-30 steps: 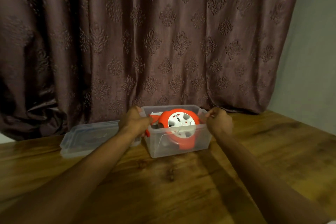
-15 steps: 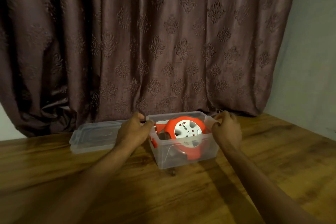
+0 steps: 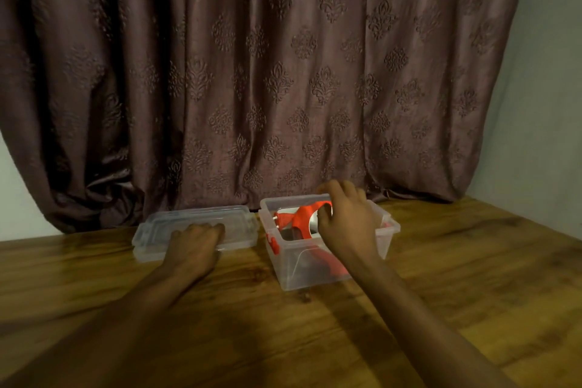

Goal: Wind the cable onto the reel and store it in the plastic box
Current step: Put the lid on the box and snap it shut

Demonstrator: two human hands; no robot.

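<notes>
A big brown wooden table [image 3: 456, 277] with dark grain lines fills the bottom. Behind it hangs a long, dark purple-brown curtain [image 3: 252, 72] with leafy shapes pressed in. A plain pale wall [image 3: 548, 88] shows on the right. The light is dim.

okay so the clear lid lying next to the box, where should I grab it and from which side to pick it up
Take the clear lid by its near long edge, coming from the front, thumb under the rim and fingers on top. It lies flat on the wooden table, so only the raised rim gives purchase. The left hand already rests there; the plastic box crowds its right end.
</notes>
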